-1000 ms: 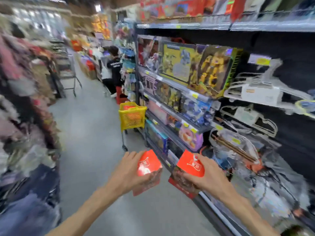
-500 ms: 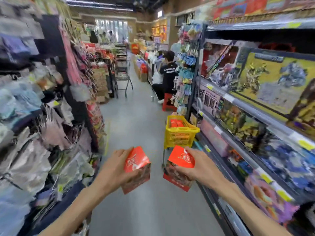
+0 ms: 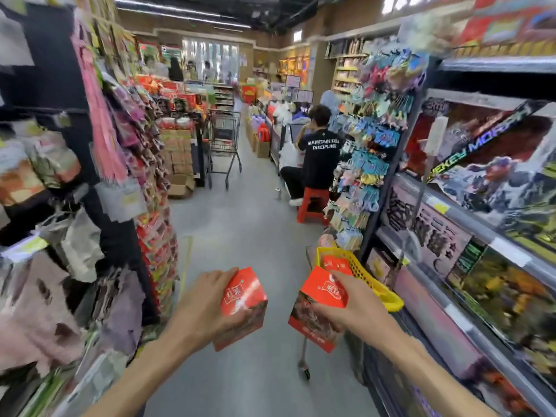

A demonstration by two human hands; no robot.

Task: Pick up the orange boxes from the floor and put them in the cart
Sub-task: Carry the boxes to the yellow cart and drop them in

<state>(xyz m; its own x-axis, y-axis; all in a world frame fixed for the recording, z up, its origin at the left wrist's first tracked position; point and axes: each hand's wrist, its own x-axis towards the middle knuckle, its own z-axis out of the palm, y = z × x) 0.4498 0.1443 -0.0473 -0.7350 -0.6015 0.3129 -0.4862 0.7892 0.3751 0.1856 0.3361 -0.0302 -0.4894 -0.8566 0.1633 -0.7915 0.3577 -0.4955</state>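
Observation:
I hold one orange box in each hand at chest height over the aisle floor. My left hand [image 3: 204, 308] grips the left orange box [image 3: 245, 299] from its left side. My right hand [image 3: 352, 308] grips the right orange box [image 3: 319, 299] from the right, thumb on its top. Just beyond my right hand stands the yellow basket cart [image 3: 368, 279] against the right shelving. Another orange box [image 3: 335, 261] lies inside the cart. One of the cart's wheels [image 3: 305, 371] shows below the right box.
A person in a black T-shirt [image 3: 319, 158] sits on a red stool [image 3: 311, 203] further up the aisle on the right. A metal shopping cart [image 3: 224, 142] stands beyond. Toy shelves [image 3: 469, 236] line the right, hanging goods racks [image 3: 99, 206] the left.
I have come closer to the yellow cart, which now sits right behind my right hand. The view has swung left down the aisle. Both hands still hold their boxes.

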